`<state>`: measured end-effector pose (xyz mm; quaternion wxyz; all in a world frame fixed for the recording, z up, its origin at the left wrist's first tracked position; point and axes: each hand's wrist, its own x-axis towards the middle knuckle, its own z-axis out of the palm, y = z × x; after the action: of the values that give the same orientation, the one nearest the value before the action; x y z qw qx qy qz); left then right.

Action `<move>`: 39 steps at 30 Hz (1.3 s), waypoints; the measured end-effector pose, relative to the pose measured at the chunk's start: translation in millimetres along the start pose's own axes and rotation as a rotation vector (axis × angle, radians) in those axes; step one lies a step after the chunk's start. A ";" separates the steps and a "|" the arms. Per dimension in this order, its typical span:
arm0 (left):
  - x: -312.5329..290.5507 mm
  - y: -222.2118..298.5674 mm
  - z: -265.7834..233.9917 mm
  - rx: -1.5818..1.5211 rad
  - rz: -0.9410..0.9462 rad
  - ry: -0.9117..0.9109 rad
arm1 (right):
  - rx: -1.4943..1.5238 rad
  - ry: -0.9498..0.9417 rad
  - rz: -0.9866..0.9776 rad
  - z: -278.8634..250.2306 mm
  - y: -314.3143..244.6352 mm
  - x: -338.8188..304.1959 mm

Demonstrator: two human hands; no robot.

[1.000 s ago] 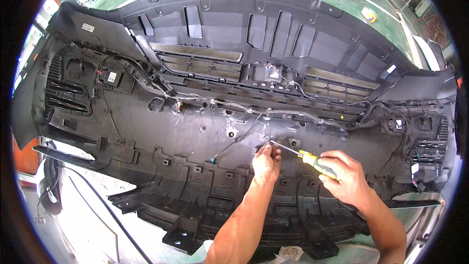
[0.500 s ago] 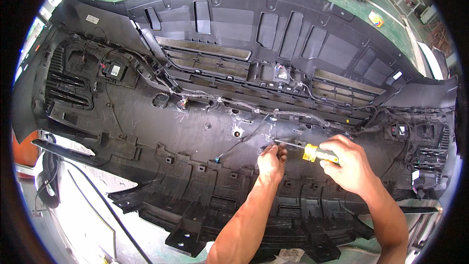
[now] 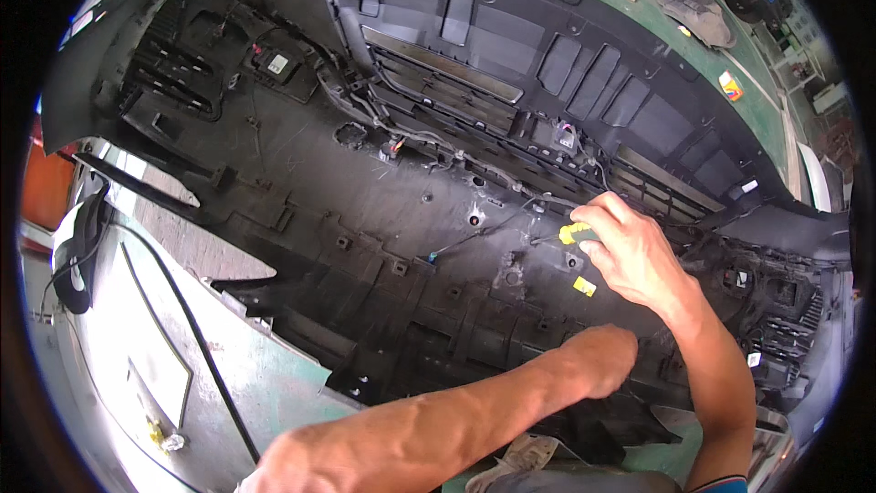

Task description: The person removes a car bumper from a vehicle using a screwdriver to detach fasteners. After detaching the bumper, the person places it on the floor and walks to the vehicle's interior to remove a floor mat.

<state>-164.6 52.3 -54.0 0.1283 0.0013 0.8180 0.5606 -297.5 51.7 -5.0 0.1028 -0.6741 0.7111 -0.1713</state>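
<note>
My right hand (image 3: 634, 256) pinches the yellow handle of a screwdriver (image 3: 574, 234) between thumb and fingers, its thin shaft pointing left over the inner face of a black bumper cover (image 3: 315, 155); whether the tip touches the plastic I can't tell. My left hand (image 3: 602, 361) is curled, back upward, nearer me, its fingers hidden, so I can't say if it grips anything. To use the screwdriver well, I'd keep the shaft in line with my push, press lightly so the tip doesn't skid and score the panel, and keep my left hand off the blade's path. Between my hands, on the panel, sits a small yellow label (image 3: 584, 287); left of it lies a lead ending in a teal connector (image 3: 432, 257). A wiring harness (image 3: 424, 137) runs along beyond. As for containers, a boxed module (image 3: 283, 64) with a white sticker is mounted on the far left, its inside unseen. A red-and-yellow packet (image 3: 730, 86) lies on the green desk (image 3: 693, 50) past the cover; what it holds, I can't tell.
</note>
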 end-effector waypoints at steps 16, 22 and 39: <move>-341.5 -36.9 -62.3 -0.530 -0.572 0.889 | -0.384 -0.131 0.249 13.8 -23.1 19.9; -353.7 -77.2 -22.2 -0.716 -0.290 0.911 | -0.184 -0.228 0.031 4.0 -26.6 17.1; -335.7 -86.7 -23.9 -0.607 -0.373 0.837 | -0.297 -0.165 0.375 17.7 -22.8 19.7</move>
<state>167.3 -50.7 -55.5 -0.1161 -0.4041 0.5870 0.6918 -271.2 29.5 -10.9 0.0902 -0.5500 0.8302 0.0124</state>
